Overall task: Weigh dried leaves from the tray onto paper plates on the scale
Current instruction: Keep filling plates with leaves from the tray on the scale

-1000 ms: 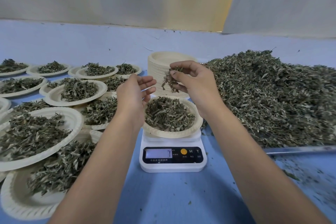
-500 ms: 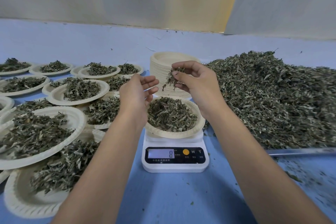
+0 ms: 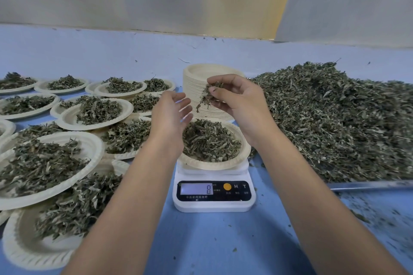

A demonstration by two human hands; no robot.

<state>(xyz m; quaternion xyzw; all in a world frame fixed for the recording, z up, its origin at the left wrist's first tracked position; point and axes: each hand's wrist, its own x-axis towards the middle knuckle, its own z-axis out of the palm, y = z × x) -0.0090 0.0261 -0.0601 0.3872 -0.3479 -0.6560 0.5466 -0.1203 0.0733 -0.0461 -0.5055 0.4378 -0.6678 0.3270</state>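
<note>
A white digital scale stands on the blue table and its display reads 8. On it sits a paper plate filled with dried leaves. My right hand hovers above the plate's far side, pinching a small tuft of dried leaves. My left hand is open with fingers spread, held over the plate's left edge, empty. A big heap of dried leaves lies on a metal tray to the right.
A tall stack of empty paper plates stands just behind the scale. Several leaf-filled plates overlap across the left side of the table. Leaf crumbs scatter in front of the tray. A pale wall runs behind.
Both hands stay above the scale plate with only small shifts. The pinch of leaves in my right hand looks a little smaller. The display now shows 8.
</note>
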